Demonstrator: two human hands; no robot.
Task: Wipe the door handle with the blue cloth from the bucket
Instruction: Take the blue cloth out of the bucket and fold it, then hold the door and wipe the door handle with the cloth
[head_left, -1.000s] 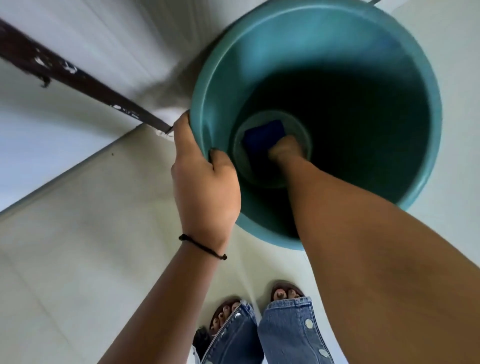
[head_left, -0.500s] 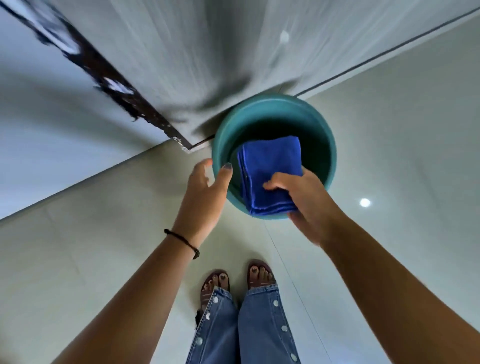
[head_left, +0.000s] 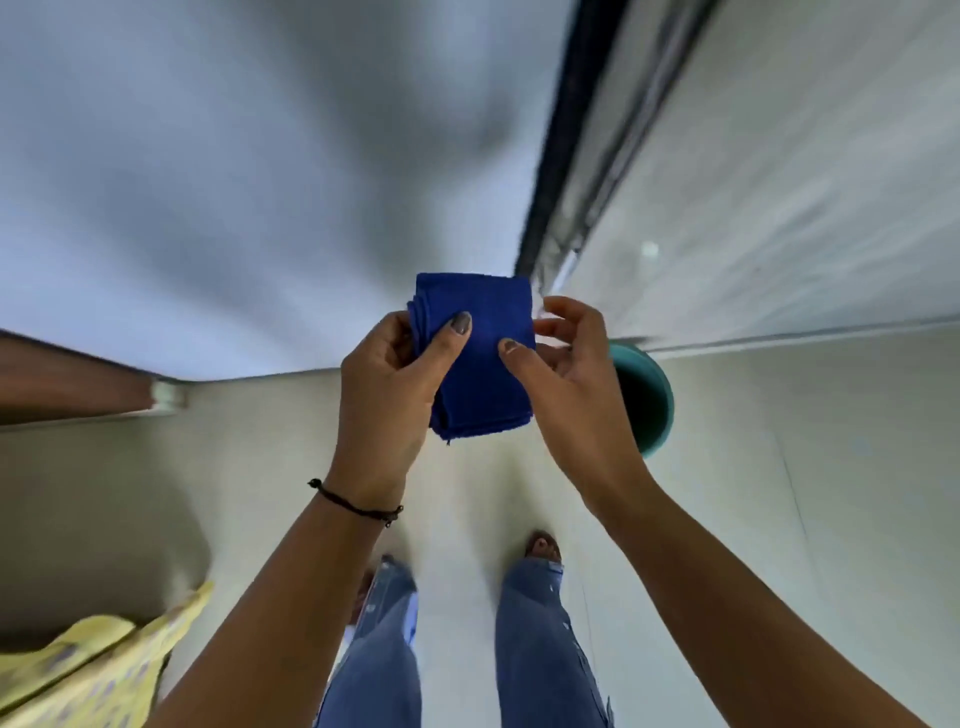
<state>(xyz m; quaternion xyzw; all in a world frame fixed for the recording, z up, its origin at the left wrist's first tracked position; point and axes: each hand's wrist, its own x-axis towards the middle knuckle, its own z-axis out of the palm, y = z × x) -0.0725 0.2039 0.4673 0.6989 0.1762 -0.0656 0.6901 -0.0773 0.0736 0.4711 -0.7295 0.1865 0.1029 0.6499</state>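
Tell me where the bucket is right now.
In the head view the teal bucket stands on the floor at right of centre, partly hidden behind the right hand, below the folded blue cloth.

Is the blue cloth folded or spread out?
Folded. The blue cloth is a compact rectangle with stacked layer edges showing, held between the left hand and right hand.
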